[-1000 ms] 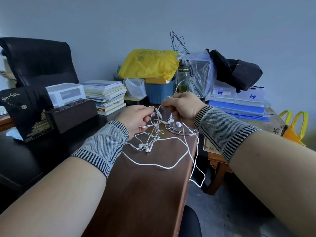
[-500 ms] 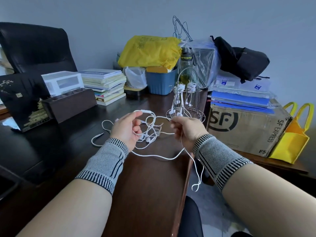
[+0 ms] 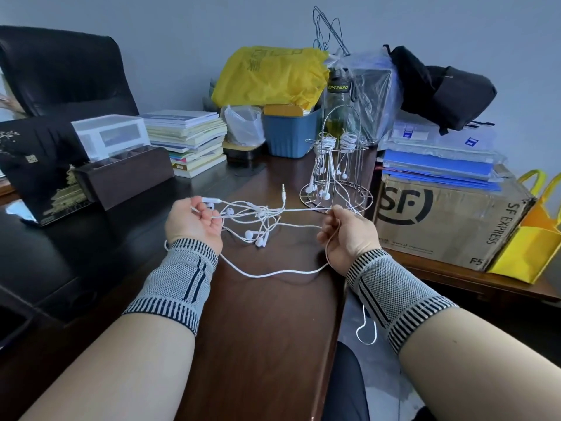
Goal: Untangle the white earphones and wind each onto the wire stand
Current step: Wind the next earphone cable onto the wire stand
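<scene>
Head view: left hand (image 3: 194, 221) palm up, fingers curled round earphone cord; right hand (image 3: 349, 232) pinches same cord, pulled taut between them. Tangled earphones (image 3: 258, 221) hang above desk (image 3: 261, 314) near right edge. Wire stand (image 3: 337, 171) behind, at right edge, two earphones wound on.

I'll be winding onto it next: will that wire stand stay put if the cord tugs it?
Probably light: the wire stand is thin open wire. Its tall arch may tip under sideways pulls, though the wide round base should help.
</scene>
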`<state>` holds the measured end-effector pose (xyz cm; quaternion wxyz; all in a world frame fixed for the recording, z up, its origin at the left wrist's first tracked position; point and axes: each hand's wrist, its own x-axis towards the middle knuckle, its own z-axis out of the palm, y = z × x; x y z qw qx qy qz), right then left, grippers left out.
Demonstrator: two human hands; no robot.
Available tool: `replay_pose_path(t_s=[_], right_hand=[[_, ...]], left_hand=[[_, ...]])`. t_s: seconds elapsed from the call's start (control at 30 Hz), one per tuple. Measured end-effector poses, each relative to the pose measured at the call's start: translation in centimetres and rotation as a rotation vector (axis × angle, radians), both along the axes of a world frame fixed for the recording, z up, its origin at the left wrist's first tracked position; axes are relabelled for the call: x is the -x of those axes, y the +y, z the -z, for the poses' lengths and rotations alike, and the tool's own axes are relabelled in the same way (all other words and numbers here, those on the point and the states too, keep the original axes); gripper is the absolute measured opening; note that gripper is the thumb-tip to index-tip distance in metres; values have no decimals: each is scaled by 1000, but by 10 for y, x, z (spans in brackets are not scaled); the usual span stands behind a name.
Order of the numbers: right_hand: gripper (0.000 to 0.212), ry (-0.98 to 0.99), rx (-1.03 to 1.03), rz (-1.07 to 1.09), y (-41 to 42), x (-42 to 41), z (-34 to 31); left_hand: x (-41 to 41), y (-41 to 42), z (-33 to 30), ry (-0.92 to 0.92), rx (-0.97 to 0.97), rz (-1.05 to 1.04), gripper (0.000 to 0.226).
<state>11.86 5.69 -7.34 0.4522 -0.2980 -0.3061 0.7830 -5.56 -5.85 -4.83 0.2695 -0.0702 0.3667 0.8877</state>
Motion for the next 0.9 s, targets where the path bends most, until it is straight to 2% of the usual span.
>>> replay_pose_path(t_s=[0.07,0.13,0.23,0.3,0.33,0.43,0.5,0.57,0.67,0.73,0.8,0.83,0.9], right_hand=[[27,7,12,0,0,0,0],[26,8,2,-6,-1,-1,0],[24,-7,-45,-28,-4,-3,-3],[22,-15,-74,-59,-6,-5,-4],[22,-16,-82,-71,-7,-6,-4],[23,2,-85,-90,-7,-7,-4],[23,20,-79,-105,-7,-8,-4],[25,33,-70,-119,-7,-9,-4],[27,52,-52,-143,-7,-11,-3],[27,73,-15,-155,-6,-12,-3],[27,90,39,-163,-3,-12,-2],[27,103,65,-166,-1,-13,-1],[28,130,93,-180,2,-14,0]], left_hand=[[1,0,1,33,47,43,22],[4,3,4,163,219,113,26],[-3,7,6,663,903,266,13],[-14,7,11,938,1255,222,33],[-20,6,10,1054,1325,169,41],[-37,2,-2,1468,1209,-49,45],[-45,5,-7,1637,1077,85,38],[-54,7,-3,1706,1019,369,30],[-61,12,8,1775,1068,571,47],[-60,16,12,1812,1125,569,43],[-59,18,12,1863,1181,487,17],[-56,18,11,1857,1211,435,11],[-49,16,11,1741,1234,355,18]])
